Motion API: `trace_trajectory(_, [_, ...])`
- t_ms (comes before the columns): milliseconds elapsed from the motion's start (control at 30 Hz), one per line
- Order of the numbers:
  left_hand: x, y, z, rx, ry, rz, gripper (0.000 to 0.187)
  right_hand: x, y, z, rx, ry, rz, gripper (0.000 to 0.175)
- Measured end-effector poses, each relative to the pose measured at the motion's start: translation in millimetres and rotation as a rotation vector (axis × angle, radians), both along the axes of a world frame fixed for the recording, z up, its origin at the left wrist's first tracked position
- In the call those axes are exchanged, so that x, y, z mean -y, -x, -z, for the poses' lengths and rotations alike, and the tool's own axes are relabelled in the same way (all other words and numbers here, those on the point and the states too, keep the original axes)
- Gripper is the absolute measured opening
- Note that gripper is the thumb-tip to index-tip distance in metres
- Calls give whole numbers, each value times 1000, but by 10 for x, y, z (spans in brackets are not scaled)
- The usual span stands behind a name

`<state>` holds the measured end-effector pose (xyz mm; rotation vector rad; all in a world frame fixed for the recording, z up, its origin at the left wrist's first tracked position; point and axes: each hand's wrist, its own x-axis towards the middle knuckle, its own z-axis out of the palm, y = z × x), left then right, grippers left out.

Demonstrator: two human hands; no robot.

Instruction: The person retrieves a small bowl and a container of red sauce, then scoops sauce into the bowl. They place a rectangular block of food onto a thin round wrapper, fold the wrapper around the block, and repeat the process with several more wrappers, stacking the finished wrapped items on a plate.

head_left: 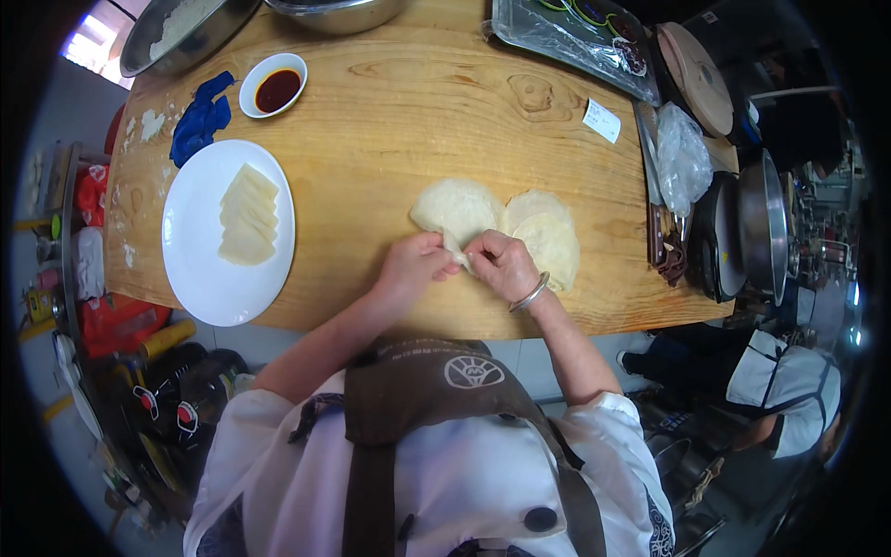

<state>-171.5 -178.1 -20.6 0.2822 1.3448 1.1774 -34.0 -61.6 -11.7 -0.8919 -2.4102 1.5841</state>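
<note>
A thin, pale round of dough or flatbread [458, 202] lies on the wooden table [390, 146] in front of me. My left hand [416, 263] pinches its near edge between thumb and fingers. Close beside it, my right hand [507, 266], with a metal bangle at the wrist, pinches the same narrow, drawn-up edge. More thin rounds [546, 244] overlap just right of it, partly hidden by my right hand. Left of my hands, a white oval plate [188, 237] holds a row of overlapping, folded pale sheets [248, 216].
A white bowl of dark red sauce [278, 90] and a crumpled blue cloth [202, 118] are beyond the plate. Metal bowls [341, 15] and a film-covered tray [578, 52] line the far side. At right are a knife [651, 160], plastic bag [682, 157] and printed slip [601, 121]. Another person [786, 390] is behind.
</note>
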Motion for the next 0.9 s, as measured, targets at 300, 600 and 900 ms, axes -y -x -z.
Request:
trace_trajectory(300, [-109, 28, -42, 162, -11, -106, 40, -47, -39, -48, 22, 151, 58, 15])
trace_trajectory(600, [-130, -44, -12, 71, 19, -159, 19, -171, -82, 115, -43, 582, 313, 11])
trace_trajectory(900, [-175, -251, 109, -419, -126, -25, 11, -218, -17, -51, -84, 796, 347, 7])
